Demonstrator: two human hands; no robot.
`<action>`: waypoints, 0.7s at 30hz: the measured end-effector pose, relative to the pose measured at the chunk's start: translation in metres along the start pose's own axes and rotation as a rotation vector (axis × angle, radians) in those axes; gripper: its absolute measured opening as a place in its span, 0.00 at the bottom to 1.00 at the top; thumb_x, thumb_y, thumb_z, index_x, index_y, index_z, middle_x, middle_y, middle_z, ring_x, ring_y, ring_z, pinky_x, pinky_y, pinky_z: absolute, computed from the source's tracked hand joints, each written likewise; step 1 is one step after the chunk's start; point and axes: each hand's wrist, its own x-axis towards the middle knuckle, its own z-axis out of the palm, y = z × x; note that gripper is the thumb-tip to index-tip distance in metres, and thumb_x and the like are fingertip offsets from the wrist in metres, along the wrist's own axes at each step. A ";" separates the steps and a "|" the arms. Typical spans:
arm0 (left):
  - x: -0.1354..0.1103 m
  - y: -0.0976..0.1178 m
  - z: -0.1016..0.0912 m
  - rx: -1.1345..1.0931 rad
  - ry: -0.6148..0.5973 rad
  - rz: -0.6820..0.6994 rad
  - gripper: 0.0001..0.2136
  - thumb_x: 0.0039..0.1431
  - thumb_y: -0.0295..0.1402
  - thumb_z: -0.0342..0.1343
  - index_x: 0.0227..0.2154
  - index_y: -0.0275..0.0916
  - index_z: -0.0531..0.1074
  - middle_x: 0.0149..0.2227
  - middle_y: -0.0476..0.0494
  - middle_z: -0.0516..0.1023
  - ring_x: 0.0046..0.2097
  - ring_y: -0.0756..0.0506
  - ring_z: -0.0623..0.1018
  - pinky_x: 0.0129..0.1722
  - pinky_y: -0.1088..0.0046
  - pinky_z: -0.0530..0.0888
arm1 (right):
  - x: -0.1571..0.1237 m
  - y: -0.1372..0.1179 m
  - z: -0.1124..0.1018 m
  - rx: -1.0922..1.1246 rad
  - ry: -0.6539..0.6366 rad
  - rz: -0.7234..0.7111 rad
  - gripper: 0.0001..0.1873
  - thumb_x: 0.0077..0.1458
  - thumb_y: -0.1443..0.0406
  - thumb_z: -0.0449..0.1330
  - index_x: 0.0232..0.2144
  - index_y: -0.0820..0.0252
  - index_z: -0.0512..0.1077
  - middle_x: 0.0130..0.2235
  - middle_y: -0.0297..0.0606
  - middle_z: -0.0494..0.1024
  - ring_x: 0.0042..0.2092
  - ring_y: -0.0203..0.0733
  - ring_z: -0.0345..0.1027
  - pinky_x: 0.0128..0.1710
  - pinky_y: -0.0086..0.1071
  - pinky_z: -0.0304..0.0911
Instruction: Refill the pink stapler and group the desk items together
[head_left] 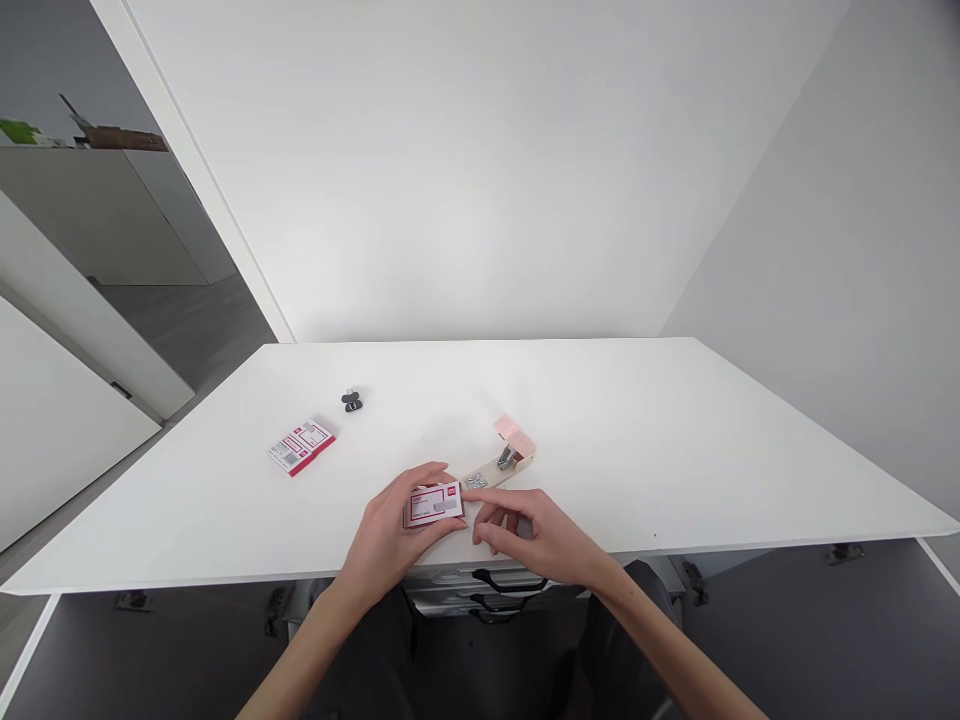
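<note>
My left hand (399, 522) grips a small white and red staple box (436, 504) between the thumb and fingers, near the table's front edge. The extended index finger of my right hand (529, 530) reaches the box's right end. The other fingers of that hand are curled, and I see nothing in them. Just behind the box lies an opened stapler (491, 471) with a cream base and a raised pink cover. Its metal parts show near the hinge. My hands and the box hide the stapler's front end in part.
Further left on the white table (622, 430) lie more white and red boxes (301, 446), side by side. A small black staple remover (352, 401) rests behind them. A white wall (465, 180) rises at the table's back edge. Drawers with black handles (510, 582) sit below the front edge.
</note>
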 end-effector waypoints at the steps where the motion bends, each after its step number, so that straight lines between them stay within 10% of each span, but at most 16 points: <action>1: 0.000 -0.001 0.000 -0.002 -0.001 0.005 0.25 0.60 0.47 0.67 0.57 0.49 0.70 0.52 0.47 0.82 0.51 0.42 0.82 0.53 0.63 0.80 | 0.000 0.000 0.001 -0.009 -0.005 0.003 0.22 0.64 0.63 0.60 0.60 0.50 0.76 0.37 0.35 0.84 0.33 0.37 0.72 0.31 0.29 0.64; 14: -0.001 0.002 0.000 0.007 -0.035 0.063 0.23 0.62 0.49 0.63 0.56 0.48 0.72 0.53 0.43 0.81 0.53 0.39 0.81 0.52 0.60 0.79 | 0.015 0.004 0.024 0.118 0.205 0.054 0.14 0.62 0.52 0.64 0.41 0.53 0.80 0.36 0.35 0.84 0.30 0.41 0.80 0.28 0.31 0.66; 21: 0.003 0.007 -0.002 0.040 0.119 -0.016 0.16 0.68 0.45 0.57 0.54 0.45 0.72 0.51 0.41 0.80 0.51 0.41 0.80 0.44 0.66 0.80 | 0.009 0.012 0.020 0.184 0.395 0.100 0.18 0.61 0.49 0.64 0.41 0.55 0.79 0.22 0.33 0.79 0.17 0.36 0.64 0.18 0.30 0.63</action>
